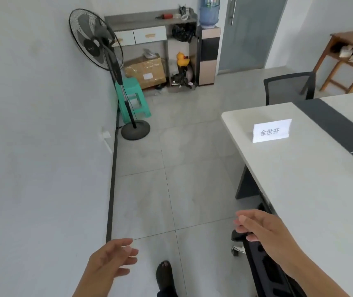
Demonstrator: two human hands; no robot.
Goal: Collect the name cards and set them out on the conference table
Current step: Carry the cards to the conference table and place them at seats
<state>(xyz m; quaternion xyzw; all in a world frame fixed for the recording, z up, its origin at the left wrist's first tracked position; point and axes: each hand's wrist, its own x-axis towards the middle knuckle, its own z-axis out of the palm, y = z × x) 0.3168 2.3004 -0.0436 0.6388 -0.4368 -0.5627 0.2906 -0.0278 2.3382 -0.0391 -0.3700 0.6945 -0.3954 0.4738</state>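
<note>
White name card (271, 131) (three printed characters) stands upright near conference table (300, 179) corner.

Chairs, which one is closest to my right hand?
The black chair just under your right hand, along the long edge of the table. The other, the mesh-backed chair, stands far off at the table's end.

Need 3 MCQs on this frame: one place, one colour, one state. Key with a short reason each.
1. Where is the name card?
A) on the floor
B) on the conference table
C) on a chair seat

2. What colour is the stool by the fan?
A) red
B) black
C) green

3. What state are the left hand and right hand in?
A) both open, empty
B) left holds a card
C) both hold cards

Key:
1 B, it stands upright on the white tabletop.
2 C, its seat and legs are green.
3 A, the fingers are relaxed with nothing in them.
</note>
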